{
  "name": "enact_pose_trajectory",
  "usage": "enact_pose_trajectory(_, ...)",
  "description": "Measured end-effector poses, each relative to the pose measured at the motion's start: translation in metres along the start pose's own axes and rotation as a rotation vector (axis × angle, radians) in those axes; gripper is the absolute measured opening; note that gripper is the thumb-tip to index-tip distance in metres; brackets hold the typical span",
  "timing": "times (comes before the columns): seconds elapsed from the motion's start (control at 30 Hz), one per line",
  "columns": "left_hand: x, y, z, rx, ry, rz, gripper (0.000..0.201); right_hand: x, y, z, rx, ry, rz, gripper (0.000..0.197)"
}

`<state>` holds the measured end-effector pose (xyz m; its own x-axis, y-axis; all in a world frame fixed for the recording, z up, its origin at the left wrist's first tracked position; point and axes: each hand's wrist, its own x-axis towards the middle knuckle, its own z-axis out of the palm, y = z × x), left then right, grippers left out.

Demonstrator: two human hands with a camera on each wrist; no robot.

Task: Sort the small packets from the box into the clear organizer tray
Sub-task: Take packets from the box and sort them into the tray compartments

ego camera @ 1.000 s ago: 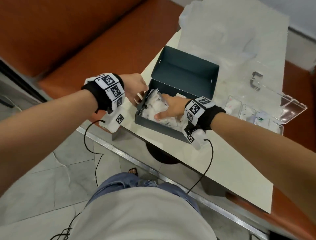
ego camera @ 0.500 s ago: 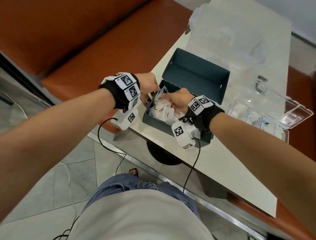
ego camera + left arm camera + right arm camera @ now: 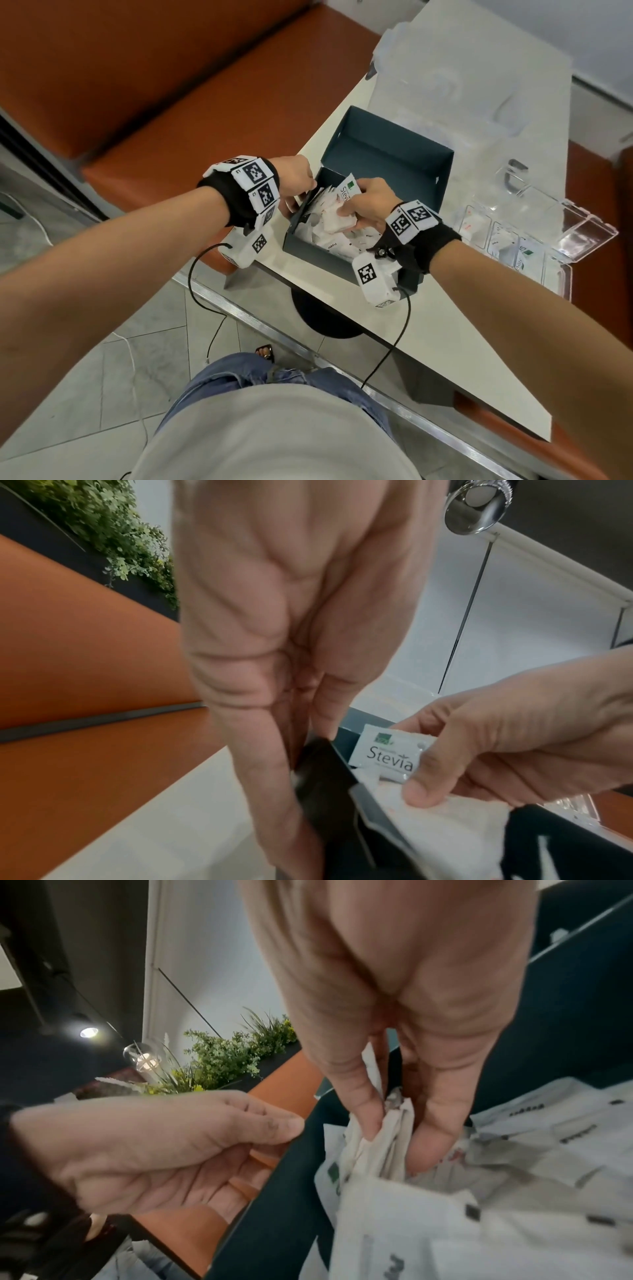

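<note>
At nine o'clock of the dark box (image 3: 373,192), the left hand (image 3: 296,178) holds the box's left wall, fingers curled over the rim with the thumb outside; in the right wrist view the same left hand (image 3: 150,1150) sits against the wall's outer face. The box stands open near the left edge of the pale bench (image 3: 428,342), its raised lid at twelve o'clock, and it is filled with loose white packets (image 3: 337,241).

Inside the box, the right hand (image 3: 368,205) pinches a bunch of packets between thumb and fingers, lifted just above the pile. The uppermost of them is a white Stevia packet (image 3: 383,750) with a green logo, standing up at the hand's eleven o'clock. The right wrist view shows the fingertips (image 3: 366,1123) pressed against the gathered paper edges.

At three o'clock of the box, well apart from it, lies the clear organizer tray (image 3: 582,236), its lid open, with a few packets already in its compartments.
</note>
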<state>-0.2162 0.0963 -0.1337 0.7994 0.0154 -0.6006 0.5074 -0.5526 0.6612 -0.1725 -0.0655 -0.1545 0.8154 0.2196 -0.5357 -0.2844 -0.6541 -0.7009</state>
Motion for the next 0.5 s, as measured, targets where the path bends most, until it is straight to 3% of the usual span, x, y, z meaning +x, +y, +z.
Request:
enact_pose_trajectory(0.17, -0.001, 0.001, -0.003, 0.099, 0.056, 0.022, 0.033, -0.011, 0.013, -0.023, 0.094, -0.021, 0.018, 0.029)
enact_pose_trajectory(0.3, -0.004, 0.016, -0.010, 0.243, 0.237, 0.117, 0.042, -0.027, 0.017, -0.045, 0.114, -0.037, 0.048, 0.035)
enact_pose_trajectory(0.37, -0.006, 0.028, -0.012, 0.178, 0.311, 0.223, 0.037, -0.037, 0.017, -0.059, 0.176, -0.027, 0.036, 0.039)
enact_pose_trajectory(0.5, -0.010, 0.056, -0.007, -0.118, 0.316, 0.390, 0.020, -0.060, 0.005, -0.094, 0.308, -0.002, -0.060, 0.044)
